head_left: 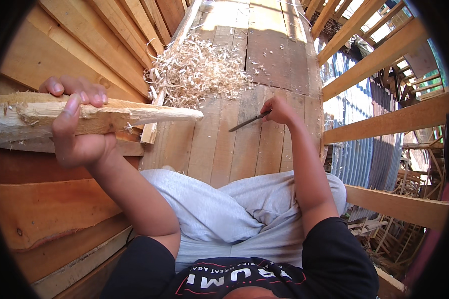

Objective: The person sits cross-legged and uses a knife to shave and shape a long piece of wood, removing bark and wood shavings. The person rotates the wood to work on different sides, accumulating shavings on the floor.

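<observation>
My left hand (80, 119) is wrapped round a thick, rough-hewn piece of wood (129, 115), thumb on the near side and fingers over the far side. The wood runs in from the left rim and narrows to a pale, whittled point on the right. Off to the right, my right hand (279, 109) grips a knife (247, 122) by its handle, which the fingers mostly hide. The dark, narrow blade points left and toward me, apart from the wood and above the floorboards.
A heap of curled wood shavings (197, 72) lies on the plank floor (219, 149) beyond the wood. At left rises a wall of boards (60, 40). Along the right side runs a slatted wooden railing (389, 122), with corrugated metal sheets (354, 144) beyond it. My crossed legs (219, 214) take up the near floor.
</observation>
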Demonstrator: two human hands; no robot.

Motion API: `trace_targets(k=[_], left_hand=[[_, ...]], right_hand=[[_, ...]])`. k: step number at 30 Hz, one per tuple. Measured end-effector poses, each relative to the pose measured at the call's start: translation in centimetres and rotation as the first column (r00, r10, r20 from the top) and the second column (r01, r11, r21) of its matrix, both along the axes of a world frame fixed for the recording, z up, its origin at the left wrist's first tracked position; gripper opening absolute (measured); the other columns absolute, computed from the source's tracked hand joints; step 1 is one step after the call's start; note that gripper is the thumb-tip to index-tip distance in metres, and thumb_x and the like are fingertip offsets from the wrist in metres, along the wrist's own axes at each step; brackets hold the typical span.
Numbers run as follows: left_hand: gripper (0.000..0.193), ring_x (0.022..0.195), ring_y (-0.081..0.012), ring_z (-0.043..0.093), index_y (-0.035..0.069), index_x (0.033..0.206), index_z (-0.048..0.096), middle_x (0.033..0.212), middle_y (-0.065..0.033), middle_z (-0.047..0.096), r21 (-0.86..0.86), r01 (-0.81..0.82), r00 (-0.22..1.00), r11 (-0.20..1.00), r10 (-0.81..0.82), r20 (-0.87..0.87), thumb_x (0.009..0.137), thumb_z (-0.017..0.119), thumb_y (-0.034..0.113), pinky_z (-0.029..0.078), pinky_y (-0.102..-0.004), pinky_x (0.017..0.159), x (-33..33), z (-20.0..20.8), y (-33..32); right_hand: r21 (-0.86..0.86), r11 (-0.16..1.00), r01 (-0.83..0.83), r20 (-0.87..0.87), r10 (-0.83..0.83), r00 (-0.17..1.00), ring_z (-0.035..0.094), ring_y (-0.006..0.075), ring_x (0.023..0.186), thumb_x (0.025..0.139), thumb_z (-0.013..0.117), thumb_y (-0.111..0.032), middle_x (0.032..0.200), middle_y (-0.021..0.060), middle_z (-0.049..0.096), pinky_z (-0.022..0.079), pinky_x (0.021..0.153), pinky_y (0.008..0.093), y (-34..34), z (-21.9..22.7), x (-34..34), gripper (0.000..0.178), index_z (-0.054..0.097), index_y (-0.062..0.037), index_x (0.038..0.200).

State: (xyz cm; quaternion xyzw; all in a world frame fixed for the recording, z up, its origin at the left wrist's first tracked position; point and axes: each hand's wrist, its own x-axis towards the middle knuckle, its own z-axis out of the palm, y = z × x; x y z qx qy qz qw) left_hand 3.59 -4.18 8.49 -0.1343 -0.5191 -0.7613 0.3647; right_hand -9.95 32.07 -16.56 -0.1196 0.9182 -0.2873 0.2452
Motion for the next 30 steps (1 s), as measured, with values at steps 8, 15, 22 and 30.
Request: trace_targets(k=[8,15,22,30], left_hand=[[0.034,0.063,-0.0168,0.045,0.005,0.099,0.042,0.072,-0.0078,0.045,-0.011,-0.027,0.999,1.0,0.027,0.02,0.069,0.056,0.012,0.042,-0.0315,0.065,0.1,0.0,-0.3],[0.034,0.063,-0.0168,0.045,0.005,0.099,0.043,0.071,-0.008,0.045,-0.022,-0.015,1.0,1.0,0.015,0.016,0.069,0.057,0.012,0.042,-0.0321,0.064,0.0,0.1,-0.2],[0.035,0.063,-0.017,0.046,0.005,0.1,0.043,0.072,-0.0078,0.046,-0.018,-0.033,0.999,0.999,0.034,0.035,0.069,0.056,0.011,0.042,-0.0323,0.064,-0.1,0.0,-0.1],[0.034,0.063,-0.0176,0.047,0.005,0.1,0.043,0.073,-0.0081,0.047,-0.052,0.026,1.0,0.998,-0.025,0.016,0.07,0.056,0.01,0.043,-0.0327,0.064,-0.3,-0.3,0.2]], right_hand=[[-0.217,0.957,-0.194,0.217,0.241,0.946,0.069,0.0219,0.086,0.065,0.084,-0.009,0.093,0.0108,0.073,0.052,0.079,0.034,-2.4,-0.3,1.4,0.031,0.075,-0.0083,0.094],[-0.187,0.97,0.155,-0.178,-0.189,0.966,0.069,0.0244,0.088,0.068,0.082,-0.014,0.094,0.0118,0.073,0.052,0.08,0.0358,-5.1,-2.0,1.3,0.028,0.075,-0.0096,0.096],[-0.146,0.982,-0.12,0.06,0.13,0.99,0.069,0.0189,0.081,0.064,0.084,-0.008,0.087,0.009,0.073,0.053,0.074,0.0329,-4.2,-1.1,1.6,0.028,0.075,-0.0056,0.091],[-0.262,0.964,-0.045,-0.113,0.015,0.993,0.067,0.0147,0.071,0.066,0.082,-0.005,0.076,0.009,0.072,0.052,0.067,0.03,-3.6,-1.1,0.9,0.02,0.073,-0.0023,0.083]])
